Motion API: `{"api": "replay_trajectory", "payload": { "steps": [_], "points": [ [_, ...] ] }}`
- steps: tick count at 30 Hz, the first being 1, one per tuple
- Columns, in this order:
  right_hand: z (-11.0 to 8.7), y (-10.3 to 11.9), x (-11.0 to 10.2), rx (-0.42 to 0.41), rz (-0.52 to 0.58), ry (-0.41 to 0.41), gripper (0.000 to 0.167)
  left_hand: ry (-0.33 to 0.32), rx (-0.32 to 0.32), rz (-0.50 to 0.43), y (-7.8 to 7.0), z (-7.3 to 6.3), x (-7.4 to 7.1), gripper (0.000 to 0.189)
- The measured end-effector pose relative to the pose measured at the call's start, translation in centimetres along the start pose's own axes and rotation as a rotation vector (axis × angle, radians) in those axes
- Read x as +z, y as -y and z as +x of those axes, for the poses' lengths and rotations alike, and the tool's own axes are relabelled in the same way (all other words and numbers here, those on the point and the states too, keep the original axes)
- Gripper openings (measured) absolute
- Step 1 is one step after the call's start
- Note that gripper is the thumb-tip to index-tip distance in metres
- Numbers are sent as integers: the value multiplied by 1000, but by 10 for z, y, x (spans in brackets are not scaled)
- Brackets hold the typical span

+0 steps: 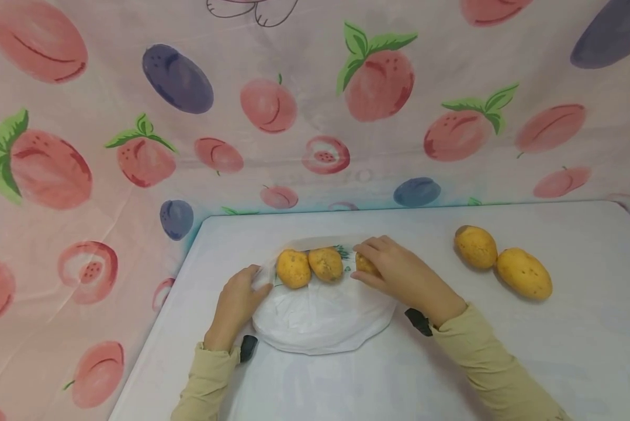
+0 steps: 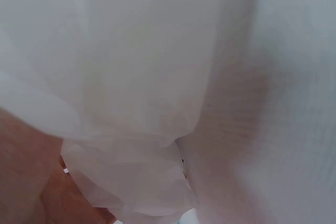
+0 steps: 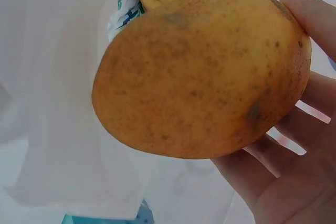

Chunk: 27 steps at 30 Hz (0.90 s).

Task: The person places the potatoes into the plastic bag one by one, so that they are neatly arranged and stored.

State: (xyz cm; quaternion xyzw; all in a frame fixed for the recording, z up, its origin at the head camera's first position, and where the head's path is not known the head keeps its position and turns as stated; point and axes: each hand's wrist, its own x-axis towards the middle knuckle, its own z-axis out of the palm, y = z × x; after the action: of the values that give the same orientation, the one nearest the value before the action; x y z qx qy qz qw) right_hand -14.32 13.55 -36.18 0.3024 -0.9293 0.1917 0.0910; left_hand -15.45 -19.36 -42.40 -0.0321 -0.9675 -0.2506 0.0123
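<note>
A white plastic bag (image 1: 320, 321) with green print lies spread on the table, and two potatoes, one at left (image 1: 293, 269) and one beside it (image 1: 325, 264), sit at its mouth. My right hand (image 1: 399, 272) grips another potato (image 3: 199, 77) between thumb and fingers, over the bag's right side. That potato is yellow-brown with dark specks and fills much of the right wrist view. At the bag's left edge, my left hand (image 1: 236, 301) holds the plastic, thumb toward the potatoes. White plastic covers most of the left wrist view and hides the fingers there.
Two more potatoes, a rounder one (image 1: 476, 248) and a longer one (image 1: 524, 273), lie touching on the white table (image 1: 583, 345) to the right. A fruit-printed curtain (image 1: 294, 52) hangs behind and along the left side of the table.
</note>
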Motion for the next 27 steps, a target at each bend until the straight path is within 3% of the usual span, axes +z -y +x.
{"api": "replay_trajectory", "payload": {
  "steps": [16, 27],
  "points": [
    [16, -2, 20, 9, 52, 45, 44, 19, -23, -3, -1, 0, 0, 55],
    [24, -7, 26, 52, 78, 90, 42, 3, -4, 5, 0, 0, 0, 53]
  ]
}}
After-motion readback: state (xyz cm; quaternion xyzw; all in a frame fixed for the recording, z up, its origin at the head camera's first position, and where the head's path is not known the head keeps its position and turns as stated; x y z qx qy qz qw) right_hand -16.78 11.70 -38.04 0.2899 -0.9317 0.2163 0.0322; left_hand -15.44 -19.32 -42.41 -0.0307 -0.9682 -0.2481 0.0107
